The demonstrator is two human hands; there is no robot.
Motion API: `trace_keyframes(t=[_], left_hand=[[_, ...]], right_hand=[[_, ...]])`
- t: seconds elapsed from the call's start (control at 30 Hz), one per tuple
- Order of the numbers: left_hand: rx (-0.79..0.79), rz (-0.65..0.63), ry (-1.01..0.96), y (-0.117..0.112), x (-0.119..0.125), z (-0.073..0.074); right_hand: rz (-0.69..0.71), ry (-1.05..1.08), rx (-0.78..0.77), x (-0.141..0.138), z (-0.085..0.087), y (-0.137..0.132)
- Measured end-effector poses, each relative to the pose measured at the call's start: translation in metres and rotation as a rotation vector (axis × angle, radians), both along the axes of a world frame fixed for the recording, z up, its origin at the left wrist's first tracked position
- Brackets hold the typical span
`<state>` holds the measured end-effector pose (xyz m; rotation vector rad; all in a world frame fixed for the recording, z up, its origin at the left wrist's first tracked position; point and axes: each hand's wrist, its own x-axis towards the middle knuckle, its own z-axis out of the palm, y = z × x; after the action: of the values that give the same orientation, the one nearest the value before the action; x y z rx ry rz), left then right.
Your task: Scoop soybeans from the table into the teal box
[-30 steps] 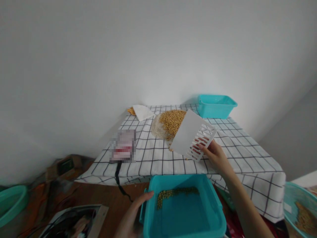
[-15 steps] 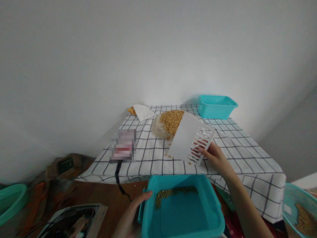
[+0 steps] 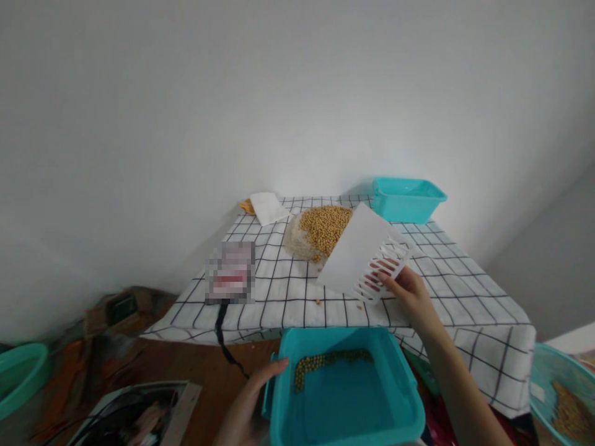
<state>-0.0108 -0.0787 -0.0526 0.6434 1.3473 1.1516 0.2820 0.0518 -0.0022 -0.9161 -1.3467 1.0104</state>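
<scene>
My left hand grips the left rim of a teal plastic bin, its thumb over the edge and the other fingers hidden below. Inside the bin, soybeans lie in a strip along the back and left sides. My right hand is closed on a thin white plastic board by its slotted end. The board is tilted over the checked cloth, its far edge beside a pile of soybeans on a clear plastic bag. A few loose beans lie below the board.
A second teal bin stands at the back right of the cloth-covered table. A white cloth lies back left, a blurred-out item with a black strap nearer. A clear tub is on the right, a green basin on the left.
The white board in my right hand has shifted right and slightly up, away from the front loose beans. My left hand and the bin have barely moved.
</scene>
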Motion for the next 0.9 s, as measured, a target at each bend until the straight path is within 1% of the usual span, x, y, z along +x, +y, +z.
trace_keyframes(t=[0.1,0.17,0.2,0.23,0.3,0.33,0.37,0.4,0.43,0.5,0.6,0.63,0.7,0.8,0.83,0.9], left_hand=[[0.097,-0.001,0.114,-0.008,-0.009,-0.007],[0.128,0.004,0.15,-0.012,-0.012,-0.008],[0.126,0.013,0.137,-0.012,-0.011,-0.006],[0.111,0.022,0.1,-0.012,-0.009,-0.002],[0.03,0.026,-0.062,-0.008,-0.002,0.01],[-0.07,0.021,-0.167,-0.005,0.003,0.016],[-0.165,-0.011,-0.269,-0.002,0.008,0.022],[-0.228,-0.025,-0.336,0.0,0.011,0.026],[-0.252,-0.033,-0.379,0.003,0.014,0.029],[-0.269,-0.025,-0.398,0.005,0.015,0.028],[-0.264,-0.01,-0.389,0.005,0.011,0.017],[-0.262,-0.012,-0.397,0.005,0.01,0.013],[-0.229,-0.018,-0.414,0.003,0.007,0.009],[-0.205,-0.008,-0.402,0.001,0.007,0.01],[-0.214,-0.011,-0.404,0.001,0.007,0.012],[-0.238,-0.016,-0.408,0.0,0.008,0.014]], right_hand=[[-0.095,0.089,0.017,-0.001,-0.003,0.004],[-0.098,0.073,-0.002,-0.001,-0.005,0.006],[-0.093,0.048,-0.011,0.0,-0.005,0.007],[-0.087,0.023,-0.016,0.0,-0.005,0.007],[-0.071,-0.017,-0.007,0.0,-0.005,0.006],[-0.058,-0.031,0.001,0.0,-0.004,0.006],[-0.041,-0.041,0.004,0.0,-0.003,0.005],[-0.019,-0.044,0.003,0.0,-0.001,0.003],[0.003,-0.041,-0.002,-0.001,0.0,0.002],[0.041,-0.028,-0.016,-0.002,0.002,0.0],[0.067,-0.025,-0.032,-0.004,0.003,-0.002],[0.048,-0.021,-0.026,-0.004,0.002,-0.002],[-0.041,0.02,0.003,-0.003,0.0,0.0],[-0.183,0.122,0.033,-0.001,-0.003,0.003],[-0.199,0.136,0.027,-0.001,-0.003,0.004],[-0.186,0.119,0.001,0.0,-0.004,0.005]])
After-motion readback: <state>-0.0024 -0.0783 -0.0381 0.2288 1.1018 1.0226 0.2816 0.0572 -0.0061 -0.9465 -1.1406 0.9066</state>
